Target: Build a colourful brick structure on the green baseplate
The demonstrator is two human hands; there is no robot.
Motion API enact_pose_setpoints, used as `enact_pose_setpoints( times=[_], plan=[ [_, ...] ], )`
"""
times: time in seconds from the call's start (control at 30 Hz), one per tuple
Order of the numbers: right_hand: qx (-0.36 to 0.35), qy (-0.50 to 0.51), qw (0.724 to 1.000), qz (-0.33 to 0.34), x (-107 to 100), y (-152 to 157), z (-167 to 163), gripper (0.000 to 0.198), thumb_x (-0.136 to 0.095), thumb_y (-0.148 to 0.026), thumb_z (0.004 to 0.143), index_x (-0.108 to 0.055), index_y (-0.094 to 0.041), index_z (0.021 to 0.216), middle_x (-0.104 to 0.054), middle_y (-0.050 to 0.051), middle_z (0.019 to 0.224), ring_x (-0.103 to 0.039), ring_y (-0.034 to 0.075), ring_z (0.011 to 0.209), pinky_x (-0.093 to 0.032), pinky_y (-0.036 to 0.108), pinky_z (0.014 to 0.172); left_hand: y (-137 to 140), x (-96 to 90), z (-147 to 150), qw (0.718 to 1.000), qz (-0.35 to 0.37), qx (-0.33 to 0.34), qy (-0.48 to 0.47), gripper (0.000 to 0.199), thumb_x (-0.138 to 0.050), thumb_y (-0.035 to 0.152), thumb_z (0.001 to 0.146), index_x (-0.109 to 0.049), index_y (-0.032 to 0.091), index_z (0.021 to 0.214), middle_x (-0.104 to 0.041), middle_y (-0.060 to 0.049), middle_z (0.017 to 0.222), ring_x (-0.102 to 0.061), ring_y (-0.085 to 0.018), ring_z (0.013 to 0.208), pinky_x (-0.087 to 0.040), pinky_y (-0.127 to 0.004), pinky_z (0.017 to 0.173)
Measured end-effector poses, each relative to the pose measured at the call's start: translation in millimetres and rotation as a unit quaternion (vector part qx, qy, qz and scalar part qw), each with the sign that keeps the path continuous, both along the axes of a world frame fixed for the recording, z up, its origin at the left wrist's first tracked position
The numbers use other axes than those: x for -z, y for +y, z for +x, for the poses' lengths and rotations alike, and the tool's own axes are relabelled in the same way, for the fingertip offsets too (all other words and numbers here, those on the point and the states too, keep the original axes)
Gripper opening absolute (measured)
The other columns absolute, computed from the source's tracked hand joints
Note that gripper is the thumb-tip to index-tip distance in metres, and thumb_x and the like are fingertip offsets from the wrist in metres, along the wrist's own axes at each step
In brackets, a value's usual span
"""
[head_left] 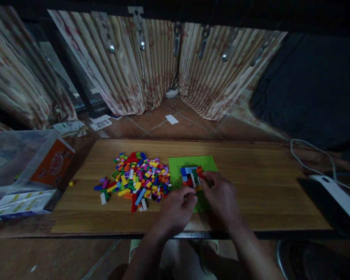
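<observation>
Brickwork (189,172) sits just beyond the left hand (177,207) and beside the right hand (222,191), each grip narrow, its contents unclear.

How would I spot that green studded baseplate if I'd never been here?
Start with the long wood-grain tabletop. Just right of its pile of loose toy bricks lies the bright green baseplate, partly hidden by the left hand and right hand. Unlike the small, many-coloured bricks beside it, it is one broad, flat, single-colour sheet.
</observation>
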State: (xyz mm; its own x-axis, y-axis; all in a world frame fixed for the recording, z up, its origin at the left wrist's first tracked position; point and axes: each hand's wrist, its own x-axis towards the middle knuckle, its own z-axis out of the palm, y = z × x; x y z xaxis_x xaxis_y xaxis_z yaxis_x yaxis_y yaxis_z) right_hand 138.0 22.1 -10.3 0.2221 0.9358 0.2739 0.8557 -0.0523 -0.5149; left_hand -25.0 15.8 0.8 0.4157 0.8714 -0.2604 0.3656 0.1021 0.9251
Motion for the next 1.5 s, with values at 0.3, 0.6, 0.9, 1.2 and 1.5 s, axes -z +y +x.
enact_pose_setpoints(
  times=[0.3, 0.6, 0.9, 1.2, 1.5],
  plan=[
    [-0.014, -0.055, 0.998, -0.006, 6, -1, -2, 0.021, -0.053, -0.031, 0.086, -0.067, -0.018, 0.096, -0.067, 0.007, 0.091, -0.062, 0.023, 0.085, -0.047, 0.035, 0.075, 1, 3.8, 3, 0.998, 0.016, 0.01, 0.057, 0.036, -0.046, 0.041, 0.087, -0.063, 0.021, 0.111, -0.07, -0.004, 0.091, -0.064, -0.016, 0.079, -0.045, -0.026, 0.07],
    [-0.057, 0.015, 0.998, -0.01, 8, 3, 7, 0.031, -0.054, -0.029, 0.083, -0.066, -0.02, 0.11, -0.063, 0.008, 0.101, -0.06, 0.023, 0.093, -0.048, 0.039, 0.084, 2, -2.5, 3, 0.993, 0.042, 0.02, 0.112, 0.035, -0.045, 0.04, 0.088, -0.064, 0.022, 0.11, -0.07, -0.004, 0.09, -0.063, -0.017, 0.081, -0.044, -0.027, 0.07],
    [-0.095, 0.098, 0.99, -0.028, 11, 9, 16, 0.027, -0.055, -0.028, 0.083, -0.065, -0.021, 0.106, -0.061, 0.008, 0.106, -0.06, 0.021, 0.094, -0.049, 0.039, 0.086, 1, -0.7, 3, 0.992, 0.057, 0.026, 0.107, 0.033, -0.044, 0.04, 0.089, -0.064, 0.021, 0.108, -0.07, -0.004, 0.09, -0.063, -0.018, 0.082, -0.043, -0.027, 0.07],
    [-0.104, 0.069, 0.992, 0.028, 2, 7, 15, 0.025, -0.055, -0.026, 0.083, -0.061, -0.019, 0.107, -0.065, 0.009, 0.104, -0.062, 0.022, 0.095, -0.05, 0.039, 0.086, 0, 3.4, 2, 0.989, 0.077, 0.027, 0.121, 0.033, -0.044, 0.039, 0.089, -0.063, 0.022, 0.109, -0.069, -0.004, 0.089, -0.063, -0.018, 0.082, -0.042, -0.027, 0.07],
    [-0.135, 0.024, 0.99, 0.016, 7, 8, 18, 0.025, -0.053, -0.022, 0.082, -0.066, -0.021, 0.103, -0.065, 0.009, 0.105, -0.06, 0.024, 0.101, -0.047, 0.043, 0.092, -2, 2.3, 3, 0.988, 0.096, 0.033, 0.116, 0.03, -0.043, 0.036, 0.09, -0.062, 0.022, 0.108, -0.069, -0.004, 0.089, -0.063, -0.017, 0.081, -0.043, -0.027, 0.07]
  ],
)
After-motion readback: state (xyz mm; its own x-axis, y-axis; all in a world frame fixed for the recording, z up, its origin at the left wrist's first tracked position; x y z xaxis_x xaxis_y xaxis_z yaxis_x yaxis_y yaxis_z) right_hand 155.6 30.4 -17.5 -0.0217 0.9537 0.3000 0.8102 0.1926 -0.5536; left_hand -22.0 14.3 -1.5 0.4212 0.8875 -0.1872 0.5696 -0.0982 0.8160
